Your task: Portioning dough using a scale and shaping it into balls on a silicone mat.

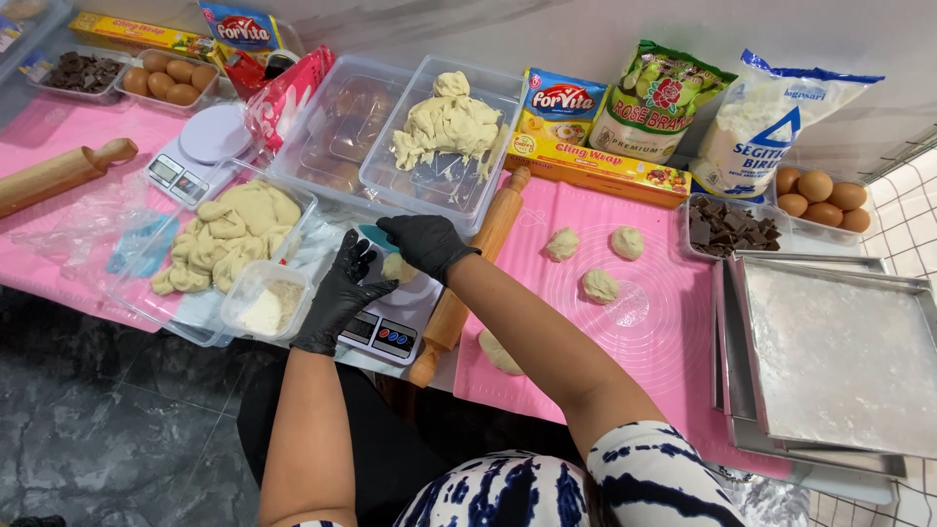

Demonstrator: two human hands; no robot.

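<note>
Gloved hands (390, 263) — seemingly on dough piece (397, 266)

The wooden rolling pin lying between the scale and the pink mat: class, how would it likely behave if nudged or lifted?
The wooden rolling pin is a smooth cylinder, so a sideways nudge would probably roll it. One end seems to overhang the table edge, so it might tip off. It looks like solid wood: likely rigid and fairly heavy for its size.

Black gloves are worn on the left hand (337, 293) and right hand (427, 244); pale cream dough (397, 266) is seen on a white scale (390, 327), beside a pink mat (625, 322) marked with white circles, a tan rolling pin (473, 283), brown eggs (818, 200) and silver trays (830, 361)
</note>
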